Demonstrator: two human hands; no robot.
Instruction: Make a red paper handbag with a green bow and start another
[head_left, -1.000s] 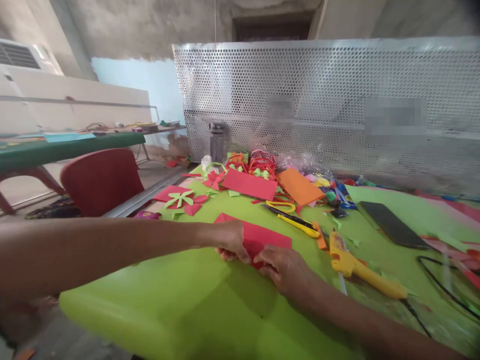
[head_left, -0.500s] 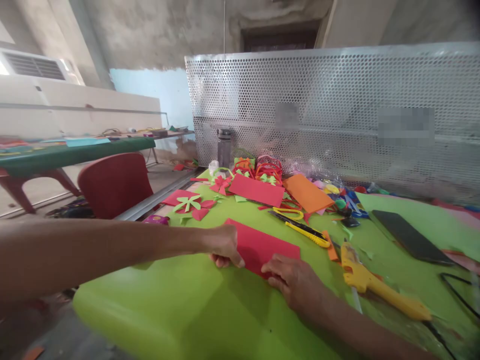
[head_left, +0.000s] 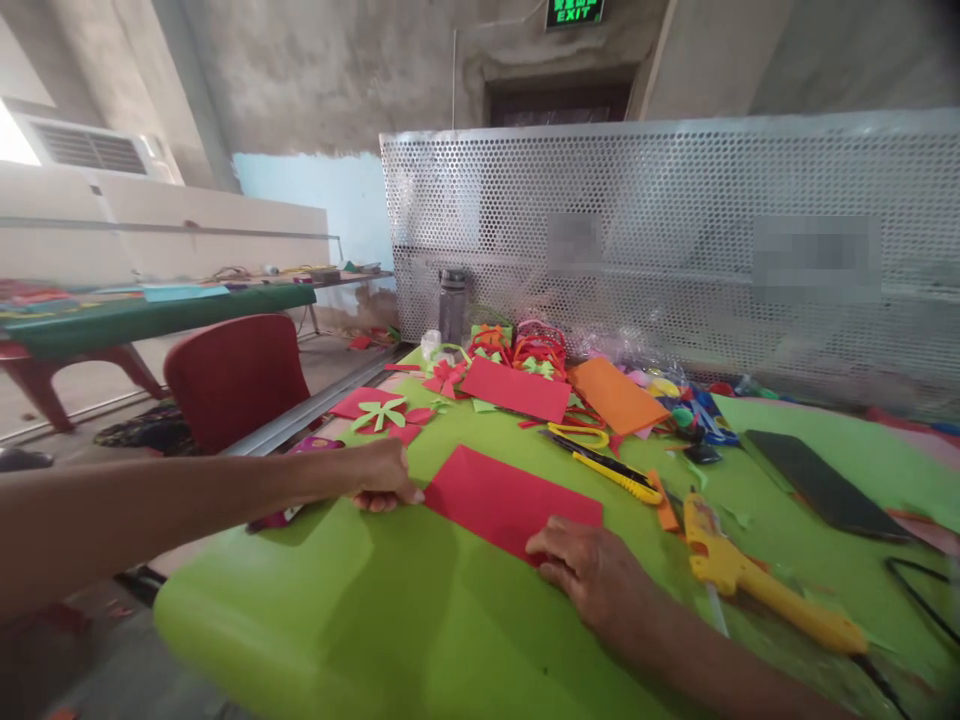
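Observation:
A red paper sheet [head_left: 504, 495] lies flat on the lime-green table cover [head_left: 390, 620]. My right hand [head_left: 592, 572] rests on the sheet's near right corner, fingers curled down on it and pressing it. My left hand [head_left: 384, 476] sits just left of the sheet at its left corner, fingers curled, thumb tip pointing at the edge; whether it pinches the paper is unclear.
Behind the sheet lie a yellow utility knife [head_left: 616, 473], yellow scissors [head_left: 579, 434], a yellow glue gun [head_left: 757, 578], red [head_left: 517, 388] and orange [head_left: 616, 395] papers, paper flowers [head_left: 382, 412], a dark phone [head_left: 825, 482]. A red chair [head_left: 234, 378] stands left; a perforated metal screen [head_left: 675, 240] backs the table.
My left hand has slid left off the red sheet to its left corner. The sheet now lies more uncovered and flatter. My right hand stays at the near right corner.

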